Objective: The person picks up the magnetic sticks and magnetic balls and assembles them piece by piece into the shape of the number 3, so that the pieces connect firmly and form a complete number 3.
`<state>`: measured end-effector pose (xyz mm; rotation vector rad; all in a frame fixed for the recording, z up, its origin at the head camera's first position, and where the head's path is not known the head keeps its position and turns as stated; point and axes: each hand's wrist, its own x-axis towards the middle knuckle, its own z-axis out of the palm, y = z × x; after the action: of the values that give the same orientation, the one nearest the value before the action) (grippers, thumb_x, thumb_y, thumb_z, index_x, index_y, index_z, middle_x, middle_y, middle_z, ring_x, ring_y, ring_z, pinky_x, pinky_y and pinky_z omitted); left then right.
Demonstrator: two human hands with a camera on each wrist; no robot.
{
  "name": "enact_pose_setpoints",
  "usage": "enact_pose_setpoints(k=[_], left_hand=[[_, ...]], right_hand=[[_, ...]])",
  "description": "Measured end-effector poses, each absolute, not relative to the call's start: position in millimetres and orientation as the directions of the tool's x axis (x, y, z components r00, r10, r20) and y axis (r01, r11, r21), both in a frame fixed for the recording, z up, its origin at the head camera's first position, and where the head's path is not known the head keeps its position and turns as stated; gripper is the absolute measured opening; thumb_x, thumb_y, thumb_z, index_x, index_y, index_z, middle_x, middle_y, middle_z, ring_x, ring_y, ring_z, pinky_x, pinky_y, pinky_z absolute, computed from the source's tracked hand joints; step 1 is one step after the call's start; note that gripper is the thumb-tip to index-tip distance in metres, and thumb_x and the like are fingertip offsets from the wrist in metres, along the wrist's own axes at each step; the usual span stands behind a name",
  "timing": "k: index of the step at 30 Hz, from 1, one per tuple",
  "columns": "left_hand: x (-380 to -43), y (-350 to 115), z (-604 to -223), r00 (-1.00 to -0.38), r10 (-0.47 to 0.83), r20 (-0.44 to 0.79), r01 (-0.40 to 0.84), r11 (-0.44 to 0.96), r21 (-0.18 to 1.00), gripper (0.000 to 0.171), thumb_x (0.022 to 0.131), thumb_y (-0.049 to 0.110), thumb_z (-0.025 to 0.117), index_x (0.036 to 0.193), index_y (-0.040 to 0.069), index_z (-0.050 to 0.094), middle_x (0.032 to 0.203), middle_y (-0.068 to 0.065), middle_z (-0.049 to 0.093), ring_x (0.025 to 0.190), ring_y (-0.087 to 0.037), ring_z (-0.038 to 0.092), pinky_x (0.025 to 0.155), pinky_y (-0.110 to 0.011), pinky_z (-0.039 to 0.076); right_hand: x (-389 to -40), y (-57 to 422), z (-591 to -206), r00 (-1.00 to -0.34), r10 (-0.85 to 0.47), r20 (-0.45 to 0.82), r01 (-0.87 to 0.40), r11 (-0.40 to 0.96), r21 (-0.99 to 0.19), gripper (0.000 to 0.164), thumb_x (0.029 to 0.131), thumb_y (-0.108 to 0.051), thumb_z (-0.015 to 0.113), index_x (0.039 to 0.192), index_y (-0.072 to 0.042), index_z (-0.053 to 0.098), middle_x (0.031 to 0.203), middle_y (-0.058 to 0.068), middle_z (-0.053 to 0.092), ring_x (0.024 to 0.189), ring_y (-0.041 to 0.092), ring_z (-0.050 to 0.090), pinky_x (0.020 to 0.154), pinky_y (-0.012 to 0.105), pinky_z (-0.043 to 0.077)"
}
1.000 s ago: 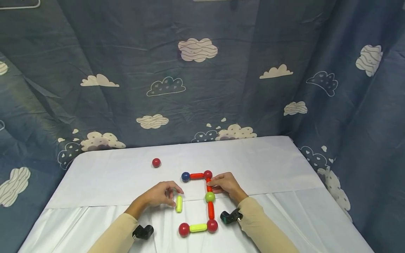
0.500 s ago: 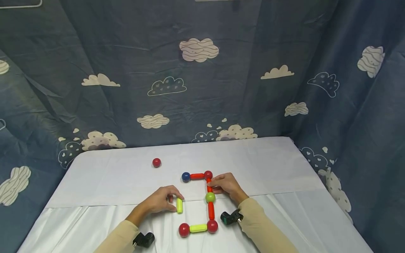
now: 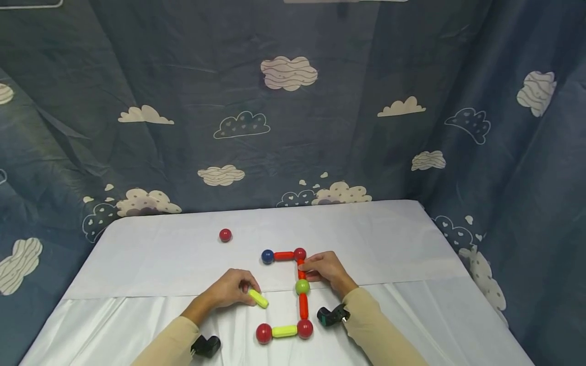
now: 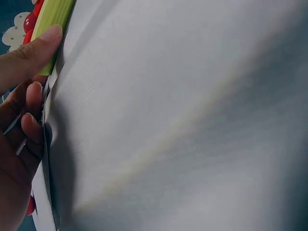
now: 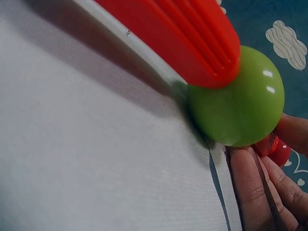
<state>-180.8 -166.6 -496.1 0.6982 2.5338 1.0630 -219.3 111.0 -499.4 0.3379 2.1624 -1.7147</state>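
Note:
My left hand [image 3: 234, 288] pinches a loose yellow-green rod [image 3: 258, 299] between thumb and fingers, and the rod lies slanted. In the left wrist view the thumb presses on that rod [image 4: 52, 19]. On the right, my right hand [image 3: 326, 269] pinches the upper red rod [image 3: 300, 269], which joins a red ball [image 3: 299, 253] to a green ball [image 3: 302, 286]. From the green ball a second red rod [image 3: 303, 306] runs down to a red ball [image 3: 304, 329]. The right wrist view shows the green ball [image 5: 240, 103] close up, beside the right fingertips.
A blue ball [image 3: 267, 256] ends the top red rod [image 3: 284, 256]. At the bottom, a yellow-green rod [image 3: 284, 331] links to another red ball [image 3: 264, 333]. One separate red ball [image 3: 225, 235] lies farther back on the white-covered table [image 3: 151, 259]. A dark cloud-print curtain [image 3: 320, 127] stands behind.
My left fingers have closed on the loose yellow-green rod and turned it from upright to slanted. The right hand keeps its grip in the same place.

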Motion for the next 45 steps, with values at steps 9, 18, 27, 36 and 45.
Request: enact_pose_setpoints(k=[9, 18, 27, 36, 45], left_hand=[[-179, -163, -492, -0.848, 0.521, -0.097, 0.309, 0.636, 0.707, 0.017, 0.075, 0.021, 0.082, 0.09, 0.018, 0.074, 0.076, 0.012, 0.058, 0.071, -0.007, 0.047, 0.064, -0.023, 0.039], [-176, -156, -486, -0.881, 0.466, -0.081, 0.286, 0.661, 0.693, 0.015, 0.08, 0.016, 0.077, 0.094, 0.011, 0.075, 0.072, 0.01, 0.057, 0.066, -0.007, 0.045, 0.06, -0.022, 0.037], [-171, -144, -479, -0.924, 0.374, -0.081, 0.219, 0.69, 0.69, 0.017, 0.073, 0.011, 0.081, 0.089, 0.008, 0.076, 0.071, 0.008, 0.063, 0.065, -0.006, 0.049, 0.06, -0.022, 0.041], [-172, -130, -475, -0.919, 0.376, -0.115, 0.188, 0.676, 0.713, 0.019, 0.072, 0.01, 0.083, 0.09, 0.008, 0.076, 0.076, 0.005, 0.067, 0.069, -0.009, 0.052, 0.062, -0.023, 0.044], [-171, -115, -476, -0.907, 0.409, -0.104, 0.221, 0.671, 0.707, 0.018, 0.074, 0.015, 0.082, 0.09, 0.008, 0.075, 0.075, 0.007, 0.064, 0.069, -0.008, 0.052, 0.062, -0.024, 0.043]], right_hand=[[-220, 112, -499, -0.901, -0.023, -0.434, 0.417, 0.23, -0.879, 0.023, 0.075, -0.007, 0.081, 0.093, 0.002, 0.07, 0.076, 0.009, 0.07, 0.06, 0.016, 0.068, 0.057, 0.028, 0.054], [-220, 110, -500, -0.898, -0.012, -0.441, 0.427, 0.225, -0.876, 0.024, 0.075, -0.005, 0.081, 0.093, 0.003, 0.069, 0.076, 0.01, 0.07, 0.06, 0.015, 0.068, 0.056, 0.028, 0.054], [-219, 109, -495, -0.9, -0.009, -0.435, 0.421, 0.236, -0.876, 0.024, 0.075, -0.006, 0.081, 0.094, 0.003, 0.069, 0.077, 0.009, 0.07, 0.061, 0.016, 0.068, 0.057, 0.029, 0.055], [-218, 111, -498, -0.905, -0.017, -0.425, 0.409, 0.243, -0.88, 0.024, 0.076, -0.007, 0.081, 0.095, 0.003, 0.069, 0.079, 0.009, 0.071, 0.062, 0.016, 0.068, 0.058, 0.029, 0.055], [-217, 112, -498, -0.906, -0.021, -0.423, 0.405, 0.25, -0.88, 0.025, 0.076, -0.009, 0.081, 0.095, 0.003, 0.07, 0.08, 0.009, 0.071, 0.062, 0.016, 0.068, 0.058, 0.028, 0.055]])
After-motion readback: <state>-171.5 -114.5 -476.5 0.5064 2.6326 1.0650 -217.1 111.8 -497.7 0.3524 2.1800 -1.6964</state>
